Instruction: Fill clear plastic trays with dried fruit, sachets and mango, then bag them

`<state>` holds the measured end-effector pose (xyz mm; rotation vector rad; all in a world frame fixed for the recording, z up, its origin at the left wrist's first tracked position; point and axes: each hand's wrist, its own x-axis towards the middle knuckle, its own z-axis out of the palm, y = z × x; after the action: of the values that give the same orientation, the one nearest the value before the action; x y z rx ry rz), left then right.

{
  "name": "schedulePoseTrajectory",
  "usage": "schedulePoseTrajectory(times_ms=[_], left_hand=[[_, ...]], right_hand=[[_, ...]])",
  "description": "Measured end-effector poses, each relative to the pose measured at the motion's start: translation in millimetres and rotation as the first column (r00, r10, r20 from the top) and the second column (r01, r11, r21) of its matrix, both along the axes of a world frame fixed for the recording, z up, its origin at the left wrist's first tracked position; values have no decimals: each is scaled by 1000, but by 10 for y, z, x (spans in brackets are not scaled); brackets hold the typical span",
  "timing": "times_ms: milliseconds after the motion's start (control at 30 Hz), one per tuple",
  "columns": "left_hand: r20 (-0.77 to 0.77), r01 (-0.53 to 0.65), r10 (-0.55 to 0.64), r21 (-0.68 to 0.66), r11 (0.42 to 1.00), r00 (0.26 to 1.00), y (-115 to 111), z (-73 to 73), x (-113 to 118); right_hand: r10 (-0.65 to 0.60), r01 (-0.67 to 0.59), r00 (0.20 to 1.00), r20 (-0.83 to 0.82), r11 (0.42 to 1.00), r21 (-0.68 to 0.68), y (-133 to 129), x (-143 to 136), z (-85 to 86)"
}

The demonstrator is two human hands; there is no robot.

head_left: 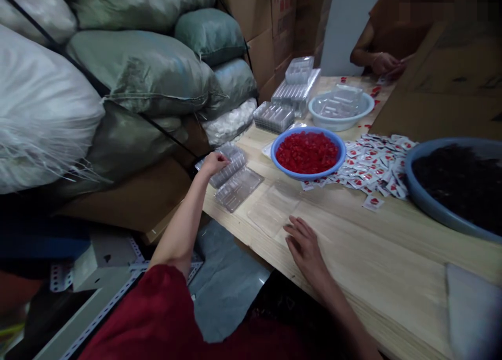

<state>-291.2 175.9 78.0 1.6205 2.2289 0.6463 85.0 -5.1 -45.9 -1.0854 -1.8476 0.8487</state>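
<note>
Working at clear plastic trays (240, 188) on the table's (392, 255) left edge, held left hand (215, 163) with fingertips bunched over them; couldn't confirm a pinch. Had right hand (304, 241) loosely spread beside another clear piece (270, 209). Probably needed light rim grip to avoid flexing.

From where I stand, the person's left arm (182, 227) stretches well forward and out to the left, bare and only slightly bent. The left grip (214, 164) turns inward at its end, fingers (223, 160) curled and bunched together; whether their tips meet, I can't make out. The right forearm (341, 302) slants forward and inward, its hand nearer the body. There the right grip (308, 245) is loose and parted, knuckles up, fingers gently bent, the thumb (293, 246) beneath them.
</note>
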Motion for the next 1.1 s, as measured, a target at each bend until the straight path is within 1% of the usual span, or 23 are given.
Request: schedulePoseTrajectory(times_ms=[67,100,167,233,367,467,533,567,633,667,700,733,767,800,833,867,900,933,967,1000,1033,1067,1100], left_hand=[[35,32,-31,-51,998,999,71,-43,-60],[50,49,-46,-72,996,998,87,-59,-74],[62,74,-68,-99,992,996,101,-71,-91],[41,81,-77,-112,990,996,108,-67,-100],[-87,55,-61,-65,996,994,111,-83,-39],[-174,36,-37,-10,999,984,75,-99,67],[-206,21,-16,24,1000,978,17,-58,121],[-219,11,0,46,999,976,-26,-11,138],[-246,-28,56,117,993,968,-154,137,175],[-244,-51,98,191,980,965,-244,228,212],[-217,-67,133,287,955,967,-351,320,276],[-157,-73,144,392,917,977,-478,402,378],[-65,-72,118,483,873,991,-621,461,525],[51,-67,47,547,834,998,-780,486,719],[183,-54,-60,563,825,981,-951,472,958],[322,-29,-166,523,852,932,-1131,414,1234],[464,23,-254,448,894,849,-1317,315,1534],[606,89,-305,359,929,735,-1506,182,1841],[737,181,-317,261,948,597,-1691,26,2140],[836,215,-274,191,958,476,-1864,-142,2412],[900,226,-212,131,965,381,-2015,-309,2641],[937,243,-152,75,967,314,-2132,-463,2814],[953,265,-104,27,964,283,-2204,-592,2924]], right_hand=[[5,-4,1000,-13,1000,11,73,-70,38],[1,-1,1000,-28,1000,6,75,-61,58],[-16,14,998,-59,999,-32,15,32,94],[-40,32,996,-74,995,-98,-105,185,121],[-89,75,994,-64,979,-191,-388,450,171],[-127,115,991,-45,971,-210,-553,521,227],[-144,132,989,-43,968,-216,-628,536,264],[-151,137,987,-49,967,-216,-657,544,278],[-163,144,984,-69,964,-225,-699,561,302],[-172,149,982,-81,961,-233,-714,569,312],[-182,155,979,-93,958,-243,-724,571,326],[-193,161,976,-104,952,-260,-729,565,344],[-207,165,971,-123,944,-285,-731,550,370],[-222,163,962,-157,934,-318,-727,527,402],[-237,151,948,-211,922,-356,-718,500,440],[-257,134,925,-279,909,-394,-704,475,479],[-285,119,893,-349,896,-427,-685,460,515],[-320,114,854,-411,885,-451,-663,464,541],[-363,131,815,-451,874,-467,-641,495,555],[-413,169,784,-463,860,-481,-623,556,554],[-468,222,759,-454,840,-494,-610,650,541],[-518,277,737,-434,817,-505,-604,773,517],[-557,321,722,-410,795,-515,-601,920,487]])
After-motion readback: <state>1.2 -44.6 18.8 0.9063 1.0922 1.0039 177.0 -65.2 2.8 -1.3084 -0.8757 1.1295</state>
